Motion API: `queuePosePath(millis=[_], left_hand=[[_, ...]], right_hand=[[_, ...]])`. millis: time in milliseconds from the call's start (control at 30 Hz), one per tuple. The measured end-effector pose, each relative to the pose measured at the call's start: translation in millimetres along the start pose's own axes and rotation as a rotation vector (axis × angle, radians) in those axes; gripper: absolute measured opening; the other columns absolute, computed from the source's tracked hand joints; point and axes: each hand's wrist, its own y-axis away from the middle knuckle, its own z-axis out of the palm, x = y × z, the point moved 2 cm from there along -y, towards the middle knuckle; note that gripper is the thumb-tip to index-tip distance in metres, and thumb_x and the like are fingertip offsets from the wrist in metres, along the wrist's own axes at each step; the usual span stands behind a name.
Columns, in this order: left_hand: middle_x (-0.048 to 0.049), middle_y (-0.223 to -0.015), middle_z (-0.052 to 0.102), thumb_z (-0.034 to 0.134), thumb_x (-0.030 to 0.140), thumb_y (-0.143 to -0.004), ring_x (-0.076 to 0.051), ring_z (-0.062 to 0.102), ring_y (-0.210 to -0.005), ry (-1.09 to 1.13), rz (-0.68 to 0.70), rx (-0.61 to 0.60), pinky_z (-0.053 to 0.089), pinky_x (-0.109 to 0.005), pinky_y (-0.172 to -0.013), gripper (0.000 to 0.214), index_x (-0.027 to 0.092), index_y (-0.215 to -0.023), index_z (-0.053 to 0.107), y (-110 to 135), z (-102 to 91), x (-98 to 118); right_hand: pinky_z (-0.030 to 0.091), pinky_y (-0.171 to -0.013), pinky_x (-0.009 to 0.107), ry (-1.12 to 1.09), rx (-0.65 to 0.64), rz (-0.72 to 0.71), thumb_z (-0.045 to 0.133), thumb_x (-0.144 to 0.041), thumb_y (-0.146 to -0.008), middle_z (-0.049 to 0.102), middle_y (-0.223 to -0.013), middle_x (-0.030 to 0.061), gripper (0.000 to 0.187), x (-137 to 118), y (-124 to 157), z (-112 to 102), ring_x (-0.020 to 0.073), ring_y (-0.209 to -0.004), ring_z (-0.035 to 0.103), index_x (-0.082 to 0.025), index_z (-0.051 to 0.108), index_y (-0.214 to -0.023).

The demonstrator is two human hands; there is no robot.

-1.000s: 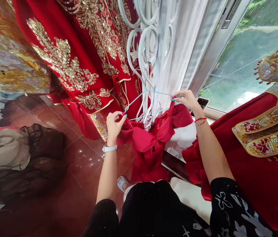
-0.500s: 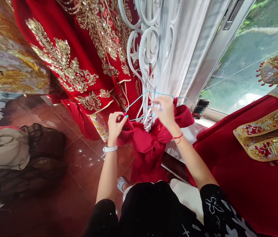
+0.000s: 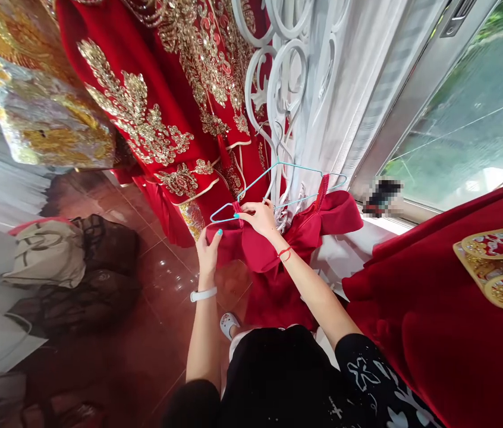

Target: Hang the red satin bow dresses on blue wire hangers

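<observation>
A red dress (image 3: 260, 249) with a big bow across its top hangs on a light-blue wire hanger (image 3: 258, 180). At the hanger's left end, my right hand (image 3: 258, 217) pinches the left shoulder strap (image 3: 236, 207) between thumb and fingers. My left hand (image 3: 207, 255) is closed at the dress's left edge, its thumb in front of the cloth and its fingers partly hidden behind. The right strap (image 3: 321, 191) loops over the hanger's other side. The hanger's hook (image 3: 278, 132) is up by a white scrollwork metal stand (image 3: 288, 77).
Red garments with gold embroidery (image 3: 144, 119) hang at the left and behind. Another red garment (image 3: 412, 285) with gold panels fills the right side, below a window (image 3: 461, 125). Bags (image 3: 55, 249) lie on the tiled floor (image 3: 162, 297).
My right hand has moved left from the hanger's right part to the left strap. My left hand has moved slightly down from that strap to the dress's edge. The view has shifted.
</observation>
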Motion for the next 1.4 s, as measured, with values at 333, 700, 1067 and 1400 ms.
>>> queuePosePath(millis=[333,700,1067,1400], left_hand=[[-0.0081,-0.111,0.073,0.066,0.053,-0.087,-0.027,0.067,-0.105,-0.426,0.334,-0.507,0.050,-0.042,-0.103,0.040,0.021,-0.110,0.072,-64,22.6,109],[-0.0107,-0.128,0.067,0.063,0.050,-0.092,-0.030,0.061,-0.121,-0.541,0.483,-0.447,0.046,-0.046,-0.110,0.046,0.022,-0.129,0.062,-64,34.4,99],[-0.0104,-0.130,0.068,0.065,0.030,-0.093,-0.028,0.061,-0.125,-0.481,0.680,-0.714,0.045,-0.043,-0.112,0.039,0.022,-0.130,0.065,-32,160.2,123],[-0.0077,-0.093,0.078,0.069,0.032,-0.093,-0.023,0.071,-0.088,-0.335,0.410,-0.787,0.051,-0.032,-0.082,0.016,0.019,-0.099,0.078,-22,250.9,107]], right_hand=[[0.030,-0.116,0.049,0.088,-0.058,0.032,0.065,-0.018,-0.090,0.082,-0.094,0.0017,0.013,-7,6,-8,0.0218,-0.095,0.073,-0.024,0.076,-0.090],[0.049,-0.112,0.042,-0.131,0.415,-0.167,0.058,-0.025,-0.088,0.072,-0.132,0.0090,0.036,31,58,-113,0.0247,-0.128,0.064,-0.024,0.074,-0.119],[0.055,-0.102,0.047,-0.250,0.413,0.174,0.080,-0.045,-0.070,0.081,-0.108,0.0103,0.037,141,108,-225,0.0281,-0.103,0.074,-0.020,0.081,-0.097],[0.059,-0.081,0.040,-0.211,0.901,0.158,0.078,-0.042,-0.068,0.080,-0.079,0.0052,0.022,128,109,-240,0.0235,-0.079,0.073,-0.022,0.078,-0.074]])
